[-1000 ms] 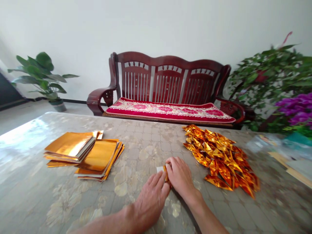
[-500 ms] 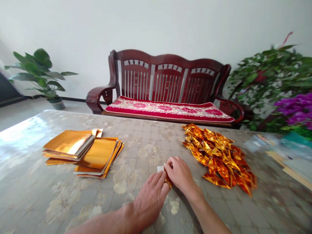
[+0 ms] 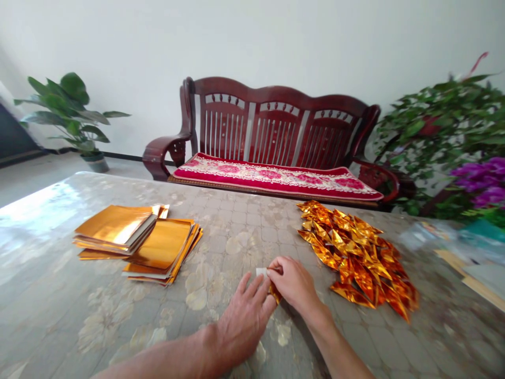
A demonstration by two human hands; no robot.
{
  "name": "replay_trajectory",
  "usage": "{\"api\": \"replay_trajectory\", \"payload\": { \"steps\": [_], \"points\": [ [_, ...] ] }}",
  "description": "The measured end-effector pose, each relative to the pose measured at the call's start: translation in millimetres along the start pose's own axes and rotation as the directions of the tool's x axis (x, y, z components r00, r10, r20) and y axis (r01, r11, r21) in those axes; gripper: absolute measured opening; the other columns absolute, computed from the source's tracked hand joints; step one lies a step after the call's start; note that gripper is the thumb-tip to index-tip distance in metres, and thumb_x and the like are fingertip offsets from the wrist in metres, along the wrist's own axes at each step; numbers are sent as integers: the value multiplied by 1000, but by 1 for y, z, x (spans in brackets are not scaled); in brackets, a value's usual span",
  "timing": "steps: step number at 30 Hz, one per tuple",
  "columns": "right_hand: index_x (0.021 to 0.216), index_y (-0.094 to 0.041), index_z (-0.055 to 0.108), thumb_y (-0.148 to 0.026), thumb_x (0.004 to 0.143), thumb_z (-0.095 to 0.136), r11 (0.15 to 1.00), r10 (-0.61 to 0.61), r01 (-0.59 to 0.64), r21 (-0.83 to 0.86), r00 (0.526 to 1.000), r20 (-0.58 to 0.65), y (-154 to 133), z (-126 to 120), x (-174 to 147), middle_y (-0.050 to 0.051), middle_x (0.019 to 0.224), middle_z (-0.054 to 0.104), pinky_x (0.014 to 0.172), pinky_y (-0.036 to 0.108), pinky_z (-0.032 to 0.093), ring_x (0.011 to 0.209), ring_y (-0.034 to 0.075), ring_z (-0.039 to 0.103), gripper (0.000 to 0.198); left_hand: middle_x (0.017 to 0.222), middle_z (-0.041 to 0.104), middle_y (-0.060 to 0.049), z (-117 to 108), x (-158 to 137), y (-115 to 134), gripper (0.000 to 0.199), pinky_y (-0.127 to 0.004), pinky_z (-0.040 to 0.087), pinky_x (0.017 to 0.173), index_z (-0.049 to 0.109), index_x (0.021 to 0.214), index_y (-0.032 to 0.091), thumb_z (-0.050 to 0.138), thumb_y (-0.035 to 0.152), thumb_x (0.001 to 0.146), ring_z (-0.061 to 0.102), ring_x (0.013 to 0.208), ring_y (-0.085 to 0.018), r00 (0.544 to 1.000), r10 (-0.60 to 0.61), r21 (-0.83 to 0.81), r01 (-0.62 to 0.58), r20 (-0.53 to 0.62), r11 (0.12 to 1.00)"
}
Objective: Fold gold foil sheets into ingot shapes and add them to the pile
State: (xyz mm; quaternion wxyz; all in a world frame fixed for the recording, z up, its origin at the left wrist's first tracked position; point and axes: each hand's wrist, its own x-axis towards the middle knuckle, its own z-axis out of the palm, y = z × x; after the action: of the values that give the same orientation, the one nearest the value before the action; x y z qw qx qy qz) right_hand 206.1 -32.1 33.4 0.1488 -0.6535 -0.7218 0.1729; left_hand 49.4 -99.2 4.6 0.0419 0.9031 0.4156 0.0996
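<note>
A home is shown by a wooden sofa [image 3: 275, 125], covered with a flowery mat [image 3: 272, 174], at twelve o'clock, and a potted plant [image 3: 74, 113] at ten.

Dark-red wooden bench [image 3: 274, 117] with floral seat runner [image 3: 269, 174] before a pale wall [image 3: 276, 39], leafy plants [image 3: 73, 105] either side.
</note>
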Motion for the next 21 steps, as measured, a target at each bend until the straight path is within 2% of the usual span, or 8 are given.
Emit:
{"api": "replay_trajectory", "payload": {
  "steps": [9, 16, 21],
  "points": [
    [78, -27, 69, -19, 81, 59, 997, -83, 83, 1, 994, -68, 3, 9, -2, -2, 80, 69, 71, 27, 37, 83, 18, 59, 13, 143, 47, -13, -8, 1, -4, 28, -56, 30, 114, 53, 119, 19, 48, 16, 91, 39, 136, -30, 1000, 24, -2, -24, -7, 1000],
    [78, -24, 68, -18, 86, 58, 975, -221, 218, -35, 966, -134, 7, 17, -3, 1, 81, 66, 77, 28, 39, 85, 19, 58, 14, 134, 53, -10, -10, 2, -10, 23, -62, 30, 112, 54, 116, 22, 49, 24, 94, 40, 134, -31, 998, 36, -16, -37, -42, 999],
    [78, -23, 67, -17, 88, 58, 956, -291, 279, -94, 942, -164, 8, 18, -6, 2, 83, 64, 77, 29, 38, 86, 20, 56, 14, 137, 52, -8, -10, 1, -13, 26, -64, 30, 111, 53, 121, 23, 46, 27, 97, 39, 136, -32, 999, 39, -34, -40, -36, 999]
  ]
}}
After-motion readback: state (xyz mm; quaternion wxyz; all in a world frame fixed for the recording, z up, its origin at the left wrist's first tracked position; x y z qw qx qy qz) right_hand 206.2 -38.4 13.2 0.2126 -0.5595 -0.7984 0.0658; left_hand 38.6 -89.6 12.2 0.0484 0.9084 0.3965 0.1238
